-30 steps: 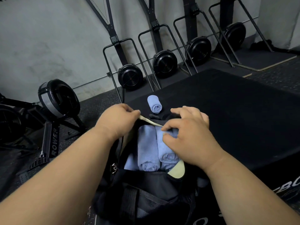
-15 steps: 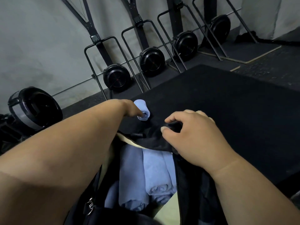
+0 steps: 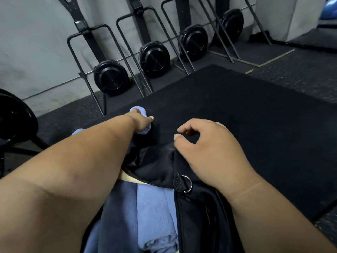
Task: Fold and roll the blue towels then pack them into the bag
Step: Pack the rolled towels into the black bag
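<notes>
The black bag (image 3: 200, 207) lies open near me on the black mat (image 3: 246, 115). Rolled blue towels (image 3: 155, 216) lie side by side inside it. Beyond the bag, a small rolled blue towel (image 3: 143, 131) sits on the mat, and my left hand (image 3: 140, 121) reaches over and grips it, covering most of the roll. My right hand (image 3: 209, 152) rests on the bag's top flap with loosely curled fingers that hold nothing. Another bit of blue cloth (image 3: 78, 132) peeks out behind my left forearm.
A row of black fan machines on metal frames (image 3: 111, 77) (image 3: 155, 59) (image 3: 193, 42) stands along the grey wall beyond the mat. Another black machine (image 3: 14, 121) stands at the left. A metal ring (image 3: 187, 183) hangs on the bag's side.
My left hand left the bag's rim, reached forward and closed on the small roll. My right hand let go of the packed towel and the flap and now rests on the bag.
</notes>
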The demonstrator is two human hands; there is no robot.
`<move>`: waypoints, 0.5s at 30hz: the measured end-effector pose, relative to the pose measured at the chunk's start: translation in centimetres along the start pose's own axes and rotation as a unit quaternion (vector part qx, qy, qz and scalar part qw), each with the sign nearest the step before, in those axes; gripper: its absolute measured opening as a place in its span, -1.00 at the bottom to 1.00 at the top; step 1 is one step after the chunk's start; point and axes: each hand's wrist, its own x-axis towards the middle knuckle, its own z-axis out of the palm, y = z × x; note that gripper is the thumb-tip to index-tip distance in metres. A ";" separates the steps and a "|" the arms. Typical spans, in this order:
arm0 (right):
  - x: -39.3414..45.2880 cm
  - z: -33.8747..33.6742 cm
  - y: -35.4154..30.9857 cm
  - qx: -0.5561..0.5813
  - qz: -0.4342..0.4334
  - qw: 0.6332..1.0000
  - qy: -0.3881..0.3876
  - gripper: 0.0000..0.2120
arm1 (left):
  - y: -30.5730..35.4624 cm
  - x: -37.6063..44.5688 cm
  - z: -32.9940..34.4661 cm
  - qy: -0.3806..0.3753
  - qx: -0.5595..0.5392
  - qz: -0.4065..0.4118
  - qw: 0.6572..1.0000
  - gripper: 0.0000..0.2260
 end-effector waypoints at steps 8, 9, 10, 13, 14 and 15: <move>-0.1 0.1 -0.7 0.011 -0.010 1.000 -0.010 -0.80 | -1.5 -1.5 -0.9 0.014 -0.174 -0.030 0.984 -0.76; -0.3 0.0 -1.0 0.013 -0.014 1.000 -0.012 -0.80 | -2.0 -1.5 -1.4 -0.020 -0.206 -0.033 0.978 -0.22; -0.5 -0.2 -1.4 0.010 -0.019 1.000 -0.014 -0.79 | -2.4 -2.7 -1.9 -0.014 -0.228 -0.028 0.973 -0.19; -1.5 -0.7 -2.7 -0.009 -0.050 0.999 -0.005 -0.77 | -4.0 -5.5 -4.0 0.029 -0.234 -0.009 0.972 -0.29; -2.0 -0.9 -3.4 -0.013 -0.062 0.998 -0.003 -0.77 | -4.8 -6.9 -4.6 0.052 -0.233 -0.004 0.971 -0.30; -2.5 -1.1 -4.0 -0.015 -0.072 0.997 -0.003 -0.76 | -5.4 -8.0 -5.1 0.067 -0.224 0.003 0.972 -0.31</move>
